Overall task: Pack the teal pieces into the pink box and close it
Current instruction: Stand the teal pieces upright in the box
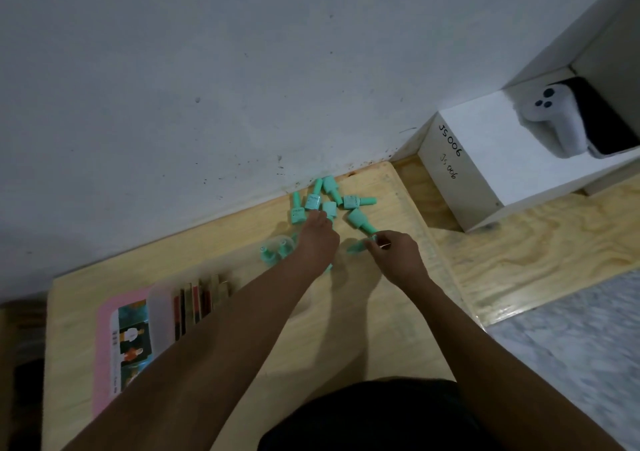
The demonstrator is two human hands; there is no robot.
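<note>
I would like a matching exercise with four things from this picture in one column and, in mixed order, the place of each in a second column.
Things:
1. flat pink box
2. white fluffy toy with dark dots
3. cluster of teal bottle-shaped pieces
4. handwritten "JS 006" label

Places:
A. on the wooden board, near the wall
B. inside the white shelf compartment at the right
C. on the board's left part, under the left forearm
D. on the white cube's side

Pairs: 1-C, 2-B, 3-A, 4-D

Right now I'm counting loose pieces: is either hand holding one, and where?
The right hand pinches a teal piece at one end. The left hand lies over the pile; any grip is hidden.
</note>
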